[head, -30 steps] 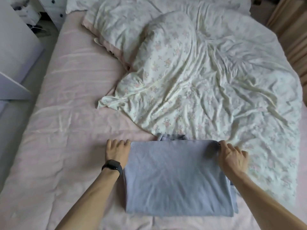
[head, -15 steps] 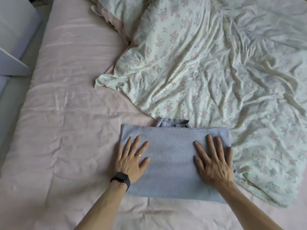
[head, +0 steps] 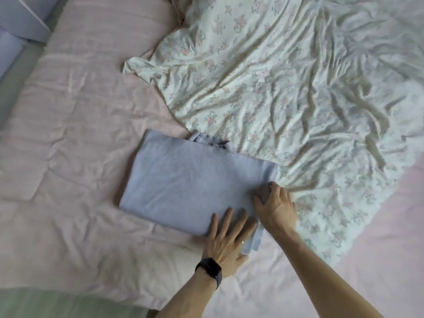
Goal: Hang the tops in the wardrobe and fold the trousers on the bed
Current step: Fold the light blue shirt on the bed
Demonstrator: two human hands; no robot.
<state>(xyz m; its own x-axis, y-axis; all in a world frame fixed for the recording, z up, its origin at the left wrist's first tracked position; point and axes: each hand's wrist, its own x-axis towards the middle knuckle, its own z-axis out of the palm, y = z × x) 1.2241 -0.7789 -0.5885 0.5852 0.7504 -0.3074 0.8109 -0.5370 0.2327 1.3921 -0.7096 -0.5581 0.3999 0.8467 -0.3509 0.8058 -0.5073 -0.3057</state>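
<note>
The trousers lie on the bed as a flat blue-grey rectangle, far edge touching the floral duvet. You seem to be at the end of the fold, smoothing it down. Your left grip is open, palm down with fingers straight on the near right corner. Your right grip rests on the right edge just beside it; whether those fingers lie flat or tuck under the cloth cannot be told.

Next, probably tidy the loose strip that sticks out at the near right corner, then lift both hands off without dragging the layers. A striped bit of cloth pokes out past the far edge. The rumpled duvet crowds the right side, so any shift goes more easily leftward over the bare pink sheet. White furniture stands beside the bed, well apart.
</note>
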